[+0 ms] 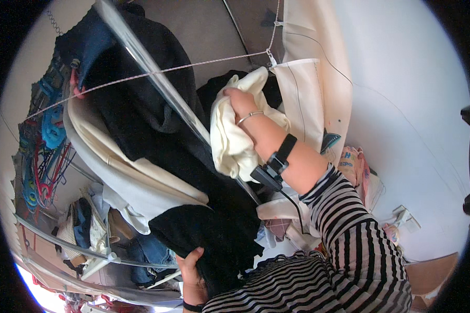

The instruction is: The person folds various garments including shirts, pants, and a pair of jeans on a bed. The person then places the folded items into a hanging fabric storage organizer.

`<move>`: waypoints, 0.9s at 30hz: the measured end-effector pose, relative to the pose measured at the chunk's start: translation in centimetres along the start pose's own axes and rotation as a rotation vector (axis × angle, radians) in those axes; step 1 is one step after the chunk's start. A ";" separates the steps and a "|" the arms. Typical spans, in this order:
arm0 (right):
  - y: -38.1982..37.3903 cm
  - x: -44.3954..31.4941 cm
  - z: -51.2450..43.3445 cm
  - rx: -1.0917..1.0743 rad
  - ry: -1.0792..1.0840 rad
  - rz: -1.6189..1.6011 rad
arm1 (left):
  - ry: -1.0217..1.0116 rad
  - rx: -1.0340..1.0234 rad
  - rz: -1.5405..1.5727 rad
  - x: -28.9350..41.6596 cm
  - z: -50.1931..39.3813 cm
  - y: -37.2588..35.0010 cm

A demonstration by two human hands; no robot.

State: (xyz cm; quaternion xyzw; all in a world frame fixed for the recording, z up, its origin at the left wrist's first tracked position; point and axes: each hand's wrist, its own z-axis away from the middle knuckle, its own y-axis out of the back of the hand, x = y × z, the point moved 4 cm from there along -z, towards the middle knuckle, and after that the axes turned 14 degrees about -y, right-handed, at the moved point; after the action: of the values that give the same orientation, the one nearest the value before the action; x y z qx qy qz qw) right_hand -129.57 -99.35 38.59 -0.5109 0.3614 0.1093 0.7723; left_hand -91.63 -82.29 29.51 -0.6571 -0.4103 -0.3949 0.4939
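My right hand [241,103] grips a bunched cream garment [235,135], its fingers partly sunk in the folds. The cloth hangs over a shiny metal rail [168,92] that runs diagonally across the view. Lower down, my left hand [192,268] grasps the edge of a black garment [203,229], the thumb in front and the other fingers hidden behind the fabric. Beside it hangs a cream-and-white garment [121,172]. Dark clothing [141,78] drapes close to the rail on the upper left.
A thin cord [199,63] crosses above the rail to a pale fabric cover [301,98]. Several hangers [47,156] cluster at the left. Folded clothes [82,227] lie below, behind a curved tube [70,246]. A white wall [411,117] with a socket [407,217] stands at the right.
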 end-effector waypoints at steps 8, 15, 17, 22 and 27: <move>-4.5 -7.8 -7.0 0.214 0.448 -0.009 | 0.007 0.151 -0.155 -0.4 -1.0 3.0; -8.4 -7.9 -14.9 0.500 0.280 0.308 | -0.013 0.248 -0.128 -0.5 -1.5 2.5; -8.9 -7.6 -19.3 0.388 0.365 0.663 | 0.054 0.294 -0.194 -0.7 -1.7 2.8; -9.4 -4.4 -23.4 0.148 0.772 1.576 | 0.087 0.280 -0.208 -1.3 -2.4 3.3; -9.0 -0.7 -21.5 0.039 0.476 1.908 | 0.107 0.270 -0.221 -1.7 -3.1 3.2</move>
State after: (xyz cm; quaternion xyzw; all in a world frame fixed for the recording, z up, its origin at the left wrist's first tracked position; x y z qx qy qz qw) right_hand -134.81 -121.90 40.76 -0.0006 0.7700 0.5755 0.2753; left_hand -89.66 -86.10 27.50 -0.5139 -0.5024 -0.4223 0.5524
